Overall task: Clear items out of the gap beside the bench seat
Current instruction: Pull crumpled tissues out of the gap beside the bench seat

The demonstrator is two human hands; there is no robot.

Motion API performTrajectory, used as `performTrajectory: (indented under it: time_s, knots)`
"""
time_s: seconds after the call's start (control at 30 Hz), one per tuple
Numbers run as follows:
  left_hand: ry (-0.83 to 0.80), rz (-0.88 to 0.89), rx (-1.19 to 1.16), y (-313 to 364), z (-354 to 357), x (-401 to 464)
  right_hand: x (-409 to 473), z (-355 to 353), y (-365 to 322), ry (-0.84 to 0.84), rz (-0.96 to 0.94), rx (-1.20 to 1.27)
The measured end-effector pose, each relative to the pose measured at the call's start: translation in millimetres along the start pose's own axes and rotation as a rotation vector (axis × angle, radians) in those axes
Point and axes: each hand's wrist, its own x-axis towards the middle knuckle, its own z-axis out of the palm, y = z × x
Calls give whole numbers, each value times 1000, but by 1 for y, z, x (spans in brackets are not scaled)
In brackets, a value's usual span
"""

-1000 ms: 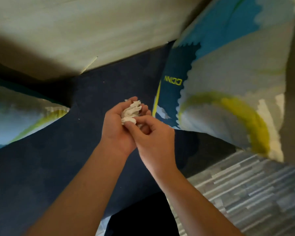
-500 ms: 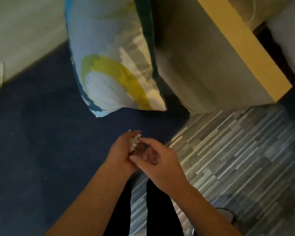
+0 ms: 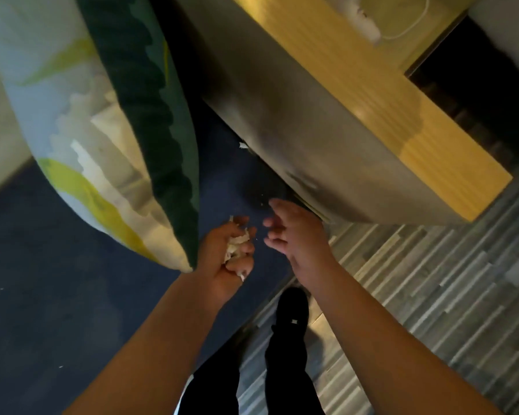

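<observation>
Over the navy bench seat (image 3: 72, 295): left hand (image 3: 225, 259) clutching crumpled paper scraps (image 3: 237, 244), right hand (image 3: 294, 232) loose and empty, likely reaching next for the white scrap (image 3: 242, 145) in the gap.

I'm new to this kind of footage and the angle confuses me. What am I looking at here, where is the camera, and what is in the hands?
There is no machine here: these are a person's two bare arms, filmed by a wide-angle camera worn on their head, looking down. That is why the arms come in from the bottom edge and black trouser legs show below.

The left hand is curled in a grip around a wad of crumpled white paper scraps. The right hand is open, fingers loosely spread, holding nothing.

Under the hands lies the dark blue bench seat, with a patterned cushion standing on it. To the right is a wooden table; another white scrap sits in the gap beside it. Striped grey flooring fills the lower right.
</observation>
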Motion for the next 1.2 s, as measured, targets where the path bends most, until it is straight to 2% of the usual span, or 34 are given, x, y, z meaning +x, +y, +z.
performTrajectory:
  time_s: [0.07, 0.27, 0.43, 0.57, 0.63, 0.73, 0.87, 0.97, 1.13, 1.2]
  knots:
    - [-18, 11, 17, 4, 0, 8, 26, 15, -12, -84, 114, 227]
    - [-28, -28, -19, 12, -8, 24, 85, 52, -28, -136, 129, 66]
    - [-40, -42, -19, 20, -6, 35, 113, 62, -35, -157, 226, 317]
    - [-21, -45, -34, 30, -6, 46, 120, 59, -38, -170, 281, 307]
    - [-31, -40, -33, 35, -5, 50, 122, 63, -41, -129, 289, 207]
    - [-30, -36, -10, 39, -5, 52, 128, 80, -37, -21, 170, -79]
    - [-12, -59, 17, 41, -5, 53, 138, 89, -35, 7, 122, -156]
    - [-21, -57, 20, 45, -3, 56, 146, 92, -38, 3, 157, -42]
    - [-47, -101, -44, 45, -6, 58, 154, 110, -37, 286, 223, 352]
    - [-67, -117, -66, 44, -8, 59, 158, 109, -36, 301, 246, 413]
